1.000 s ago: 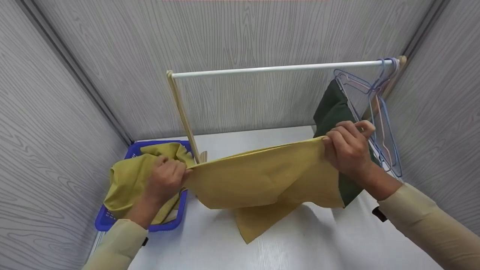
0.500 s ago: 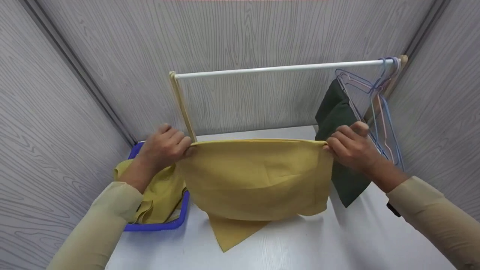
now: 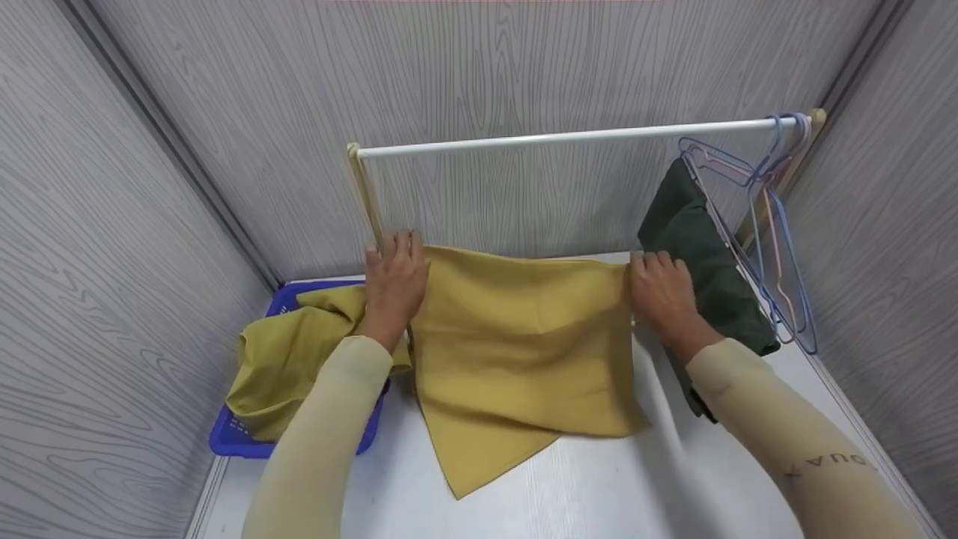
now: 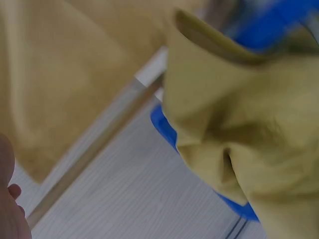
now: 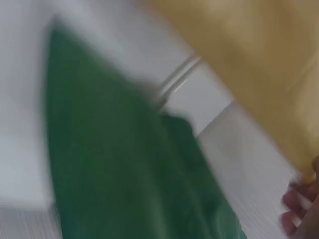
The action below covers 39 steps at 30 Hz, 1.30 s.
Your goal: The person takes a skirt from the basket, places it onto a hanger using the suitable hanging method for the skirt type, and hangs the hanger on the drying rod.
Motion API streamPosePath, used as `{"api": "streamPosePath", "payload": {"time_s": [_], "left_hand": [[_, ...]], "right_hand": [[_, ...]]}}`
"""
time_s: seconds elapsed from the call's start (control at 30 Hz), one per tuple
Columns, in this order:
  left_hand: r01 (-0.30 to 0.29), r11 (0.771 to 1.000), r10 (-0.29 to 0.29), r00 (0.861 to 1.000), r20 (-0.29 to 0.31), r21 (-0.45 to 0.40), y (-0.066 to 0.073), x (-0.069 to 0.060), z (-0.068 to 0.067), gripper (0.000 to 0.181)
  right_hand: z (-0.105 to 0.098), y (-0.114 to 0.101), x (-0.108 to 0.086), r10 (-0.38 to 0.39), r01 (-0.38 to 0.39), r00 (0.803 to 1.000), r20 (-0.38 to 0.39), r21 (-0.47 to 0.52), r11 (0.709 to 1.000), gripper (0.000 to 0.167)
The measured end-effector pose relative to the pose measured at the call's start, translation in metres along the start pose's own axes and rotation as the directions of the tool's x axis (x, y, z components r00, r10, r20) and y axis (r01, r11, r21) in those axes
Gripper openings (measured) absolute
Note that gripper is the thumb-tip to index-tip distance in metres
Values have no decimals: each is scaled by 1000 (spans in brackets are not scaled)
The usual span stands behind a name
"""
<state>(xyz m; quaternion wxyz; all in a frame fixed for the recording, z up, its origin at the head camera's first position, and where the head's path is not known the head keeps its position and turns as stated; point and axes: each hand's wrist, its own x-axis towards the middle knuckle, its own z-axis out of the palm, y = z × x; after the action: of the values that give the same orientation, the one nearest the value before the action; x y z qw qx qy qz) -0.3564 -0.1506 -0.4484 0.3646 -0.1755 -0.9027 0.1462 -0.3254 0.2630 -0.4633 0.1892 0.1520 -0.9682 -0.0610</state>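
Observation:
A mustard-yellow cloth [image 3: 524, 337] is spread between my two hands, its lower part reaching over the white table. My left hand [image 3: 397, 281] pinches its upper left corner, close to the wooden post of a rack. At the opposite upper corner my right hand [image 3: 662, 292] pinches the cloth, just beside a dark green cloth [image 3: 700, 239] that hangs from a hanger. One lower corner of the yellow cloth hangs further down as a point. In the right wrist view the fingers [image 5: 294, 209] show at the edge by the cloth's corner; the left wrist view is partly blurred.
A blue basket [image 3: 239, 442] holding an olive-yellow cloth [image 3: 299, 352] stands at the left. Across the back runs a rack's white rail [image 3: 569, 138]. Several blue and pink wire hangers [image 3: 778, 224] hang at its right end. Grey wood-patterned walls surround the white table [image 3: 599, 494].
Both hands, holding the cloth's corners, have moved; the left went up and right, the right slightly inward. The cloth's upper edge rose and its front spread out taller.

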Motion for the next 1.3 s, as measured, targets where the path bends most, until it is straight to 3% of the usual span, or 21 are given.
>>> {"api": "streamPosePath", "payload": {"time_s": [0.03, 0.07, 0.13, 0.37, 0.53, 0.67, 0.73, 0.8, 0.87, 0.9, 1.0, 1.1, 1.23, 1.3], "left_hand": [[59, 998, -59, 998, 29, 19, 7, 0, 0, 41], [80, 996, -81, 996, 44, 26, 13, -2, 0, 46], [60, 998, -61, 997, 56, 17, 23, -10, 1, 46], [-16, 997, 18, 999, 30, -71, 46, -53, 7, 32], [-88, 985, 103, 990, 92, -150, 75, -84, 3, 31], [-184, 966, 207, 972, 113, -184, 105, -109, -2, 27], [-233, 947, 260, 960, 101, -220, 120, -125, -3, 25], [-280, 919, 315, 944, 93, -277, 135, -143, -3, 22], [-298, 887, 366, 919, 144, -352, 149, -162, -2, 22], [-301, 869, 399, 896, 196, -392, 155, -172, -1, 22], [-229, 815, 468, 802, 371, -532, 166, -191, 0, 21], [-172, 804, 502, 710, 495, -569, 169, -198, -2, 15], [-248, 819, 540, 635, 552, -517, 168, -196, -7, 23], [-244, 810, 558, 596, 576, -533, 164, -195, -9, 31]], "right_hand": [[2, -6, 0, 79, -79, 997, 13, 37, 996, 34], [5, -11, -1, 125, -127, 992, 27, 58, 990, 38], [9, -18, -5, 132, -135, 990, 46, 60, 989, 41], [29, -34, -34, -28, 28, 999, -23, -3, 1000, 21], [46, -45, -56, -124, 125, 991, -43, 24, 992, 15], [64, -53, -77, -263, 270, 962, -75, 120, 955, 7], [72, -57, -89, -327, 335, 942, -71, 190, 923, 7], [81, -63, -102, -350, 349, 936, -45, 259, 900, 6], [91, -69, -116, -329, 316, 944, -14, 323, 892, 5], [97, -72, -124, -311, 292, 950, -1, 350, 890, 6], [112, -79, -140, -227, 179, 971, 73, 406, 896, 11], [117, -81, -145, -173, 92, 972, 161, 417, 904, 20], [112, -82, -140, -136, 25, 962, 236, 420, 907, 18], [110, -81, -138, -136, 10, 955, 264, 429, 903, 18]]}}
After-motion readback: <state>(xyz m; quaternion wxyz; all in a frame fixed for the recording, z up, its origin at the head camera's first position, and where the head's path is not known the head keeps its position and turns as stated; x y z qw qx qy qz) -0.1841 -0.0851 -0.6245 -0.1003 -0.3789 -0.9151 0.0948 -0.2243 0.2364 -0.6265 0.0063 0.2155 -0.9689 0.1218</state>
